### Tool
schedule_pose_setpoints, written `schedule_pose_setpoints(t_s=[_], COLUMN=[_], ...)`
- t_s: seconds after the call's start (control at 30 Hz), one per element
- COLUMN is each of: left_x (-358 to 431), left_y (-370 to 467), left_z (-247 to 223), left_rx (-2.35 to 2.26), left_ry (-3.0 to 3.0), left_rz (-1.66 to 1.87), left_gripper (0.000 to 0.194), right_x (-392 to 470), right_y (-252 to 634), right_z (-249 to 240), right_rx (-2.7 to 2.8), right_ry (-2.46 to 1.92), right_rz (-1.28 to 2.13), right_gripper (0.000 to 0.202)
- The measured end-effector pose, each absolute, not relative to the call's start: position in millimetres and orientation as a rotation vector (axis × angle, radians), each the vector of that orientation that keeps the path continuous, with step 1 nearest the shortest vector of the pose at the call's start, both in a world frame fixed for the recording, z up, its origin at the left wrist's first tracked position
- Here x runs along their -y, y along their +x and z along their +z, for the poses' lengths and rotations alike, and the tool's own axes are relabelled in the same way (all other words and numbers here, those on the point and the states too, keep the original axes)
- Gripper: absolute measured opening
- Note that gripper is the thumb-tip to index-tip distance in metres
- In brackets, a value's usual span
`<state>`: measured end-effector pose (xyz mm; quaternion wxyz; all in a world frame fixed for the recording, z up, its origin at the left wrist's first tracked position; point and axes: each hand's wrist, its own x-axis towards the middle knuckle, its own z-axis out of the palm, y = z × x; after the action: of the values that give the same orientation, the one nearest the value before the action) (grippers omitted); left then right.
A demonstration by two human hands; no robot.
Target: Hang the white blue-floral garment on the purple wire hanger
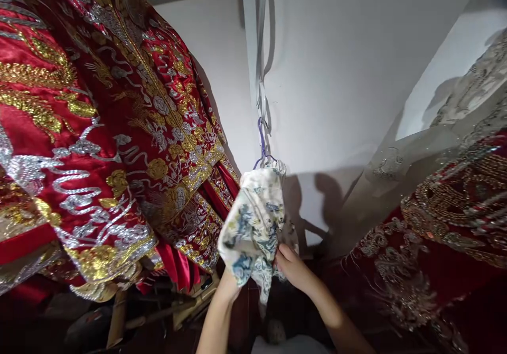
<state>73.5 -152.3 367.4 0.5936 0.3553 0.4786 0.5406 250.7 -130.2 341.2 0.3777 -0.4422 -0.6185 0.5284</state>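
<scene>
A small white garment with a blue, green and yellow print [253,216] hangs on a purple hanger [262,140] in front of a white wall. My right hand [292,264] pinches the garment's lower right side, with the thumb on top of the cloth. Behind or inside the lower left part of the same garment is my left hand [230,285]. Only its wrist and heel show, and the cloth hides its fingers. The cloth is bunched and slightly blurred between the two hands.
A red embroidered jacket [158,116] with gold and silver work fills the left side. Beaded red clothing [428,259] stands at the right. White strips [259,42] run down the wall to the hanger. Wooden bars [190,309] lie low at the left.
</scene>
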Motion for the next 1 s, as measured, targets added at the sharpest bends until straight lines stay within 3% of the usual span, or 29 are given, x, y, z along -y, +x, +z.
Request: schedule_pose_setpoints(t_s=[0.3,0.5,0.6,0.73,0.87,1.0], left_x=[137,136,145,145,139,133], left_y=[65,57,72,94,101,96], left_z=[367,343,333,329,333,334], left_rx=[-1.169,-1.712,-1.590,-1.390,-1.367,-1.395], left_ry=[0.625,1.095,1.651,1.791,1.909,2.102], left_rz=[1.330,1.894,1.558,1.194,1.113,0.897], left_gripper=[0.030,0.035,0.033,0.009,0.019,0.022], right_x=[132,143,143,131,102,63], right_y=[238,238,231,224,229,234], right_z=[352,357,358,368,410,483], right_rx=[1.304,1.247,1.275,1.316,1.297,1.303], right_ry=[-1.004,-1.058,-1.062,-1.070,-1.054,-0.959], right_rz=[1.481,1.514,1.527,1.495,1.431,1.176], right_gripper=[0.033,0.027,0.024,0.023,0.024,0.025])
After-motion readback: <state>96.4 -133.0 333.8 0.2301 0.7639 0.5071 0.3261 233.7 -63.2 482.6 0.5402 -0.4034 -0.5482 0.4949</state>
